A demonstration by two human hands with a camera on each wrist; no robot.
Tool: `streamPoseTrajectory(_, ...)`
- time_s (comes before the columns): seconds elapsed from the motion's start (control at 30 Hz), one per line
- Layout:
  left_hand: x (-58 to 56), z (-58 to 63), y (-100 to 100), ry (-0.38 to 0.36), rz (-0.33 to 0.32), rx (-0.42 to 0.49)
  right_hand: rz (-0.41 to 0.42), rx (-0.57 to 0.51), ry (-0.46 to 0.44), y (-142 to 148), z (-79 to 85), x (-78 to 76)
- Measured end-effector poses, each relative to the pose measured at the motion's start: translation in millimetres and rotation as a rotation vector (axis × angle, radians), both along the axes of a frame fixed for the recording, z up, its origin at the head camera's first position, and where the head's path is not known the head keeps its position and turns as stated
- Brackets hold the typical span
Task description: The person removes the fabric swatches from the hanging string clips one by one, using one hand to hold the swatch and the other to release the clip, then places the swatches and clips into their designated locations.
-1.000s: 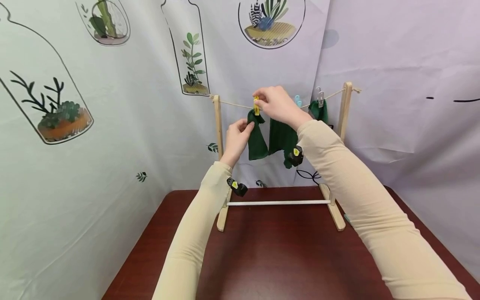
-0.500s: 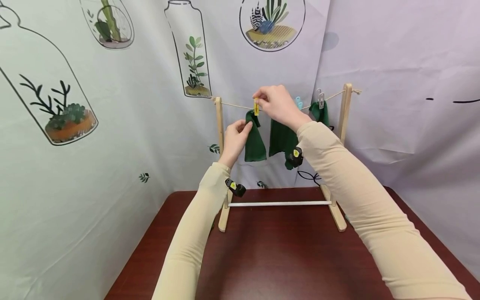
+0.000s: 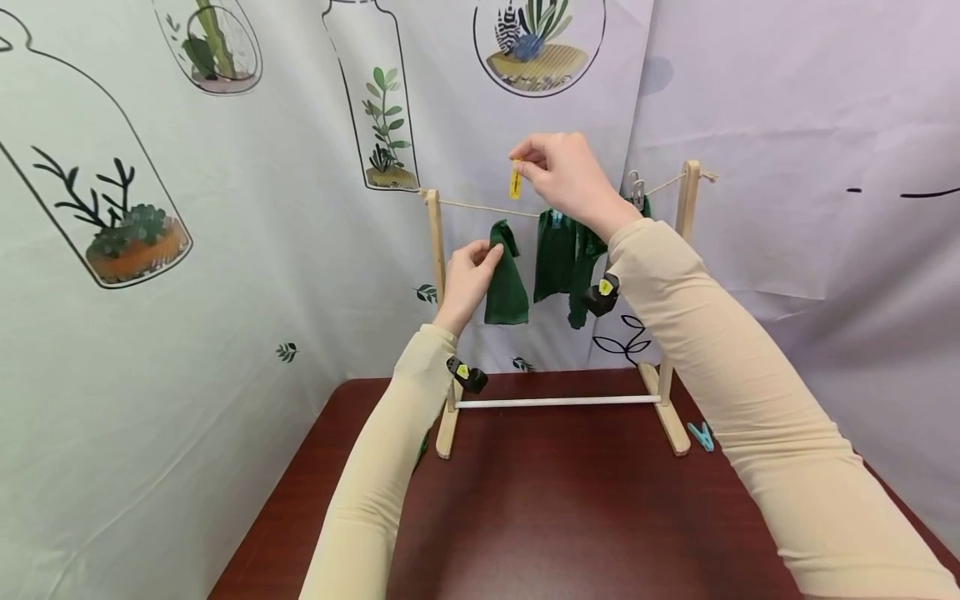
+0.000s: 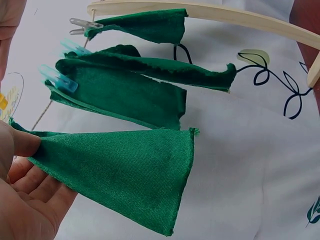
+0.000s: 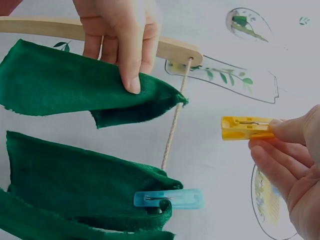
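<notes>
As the right hand (image 3: 566,173) lifts its pinched yellow clothespin (image 3: 515,183) away, the left hand (image 3: 467,282) alone pinches the green cloth (image 3: 507,296), now unclipped.

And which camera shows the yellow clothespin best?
The right wrist view: the yellow clothespin is biggest there, its metal spring showing, as the right hand pinches it. The head view shows it smaller; the left wrist view catches just a yellow bit at its left edge.

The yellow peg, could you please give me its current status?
Left hand pinches green cloth, no peg seen on it. Right hand holds yellow peg, apart from cloth and rope. Nothing visible between peg and cloth.
</notes>
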State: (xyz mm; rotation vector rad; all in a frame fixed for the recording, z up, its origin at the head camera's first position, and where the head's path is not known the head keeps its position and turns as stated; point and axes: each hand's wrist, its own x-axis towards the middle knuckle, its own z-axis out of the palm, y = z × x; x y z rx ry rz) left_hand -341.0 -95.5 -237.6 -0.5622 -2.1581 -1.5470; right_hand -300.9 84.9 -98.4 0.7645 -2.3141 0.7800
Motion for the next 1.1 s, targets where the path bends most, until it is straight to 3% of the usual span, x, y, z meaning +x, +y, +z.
streamPoseTrajectory(0.27, 4.7, -0.5, -5, -0.007, 0.004, -0.001, 0.009, 0.007, -0.035, 4, -3.9, 3.4)
streamPoseTrajectory(0.53, 7.3, 4.9, -13, 0.003, 0.033, 0.004, -0.010, -0.022, -0.181, 16, -2.0, 10.0)
streamPoseTrajectory(0.77, 8.7, 8.7, -20, 0.012, 0.003, 0.026, -0.009, -0.012, -0.200, 28, -1.9, 16.0)
streamPoseTrajectory(1.1, 13.6, 13.1, -52, 0.011, 0.057, 0.042, -0.093, -0.041, -0.252, 74, -10.8, 25.8)
